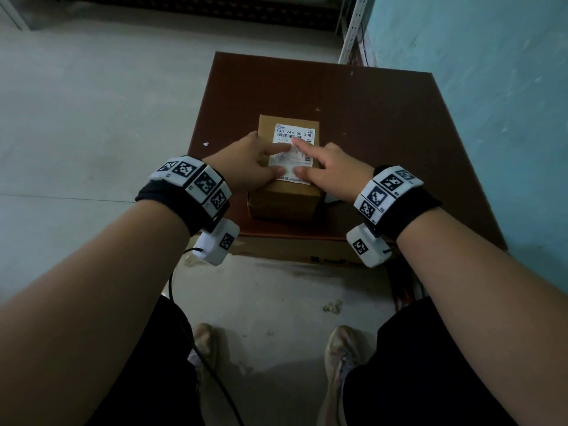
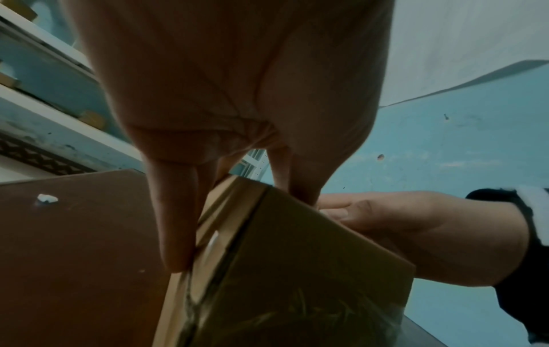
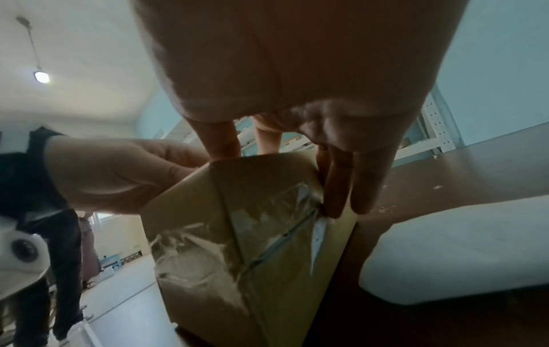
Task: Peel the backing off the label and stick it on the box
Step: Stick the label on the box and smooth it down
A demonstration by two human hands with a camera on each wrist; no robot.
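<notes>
A brown cardboard box is seen standing on the dark red-brown worktop, near its front edge. A white printed label lies flat on the top face of the box, with its barcode end toward the far side.

The left hand is laid on the left part of the box top; its index finger and thumb are extended onto the label, and the remaining fingers are draped down the left side of the box, as seen in the left wrist view. The right hand is laid on the right part in mirror fashion, index fingertip and thumb pressed on the label, other fingers down the right side. Both grips are spread flat; nothing is clamped.

A white sheet is noted on the worktop just right of the box; possibly the backing, but this cannot be confirmed. A small white scrap lies on the worktop left of the box.
</notes>
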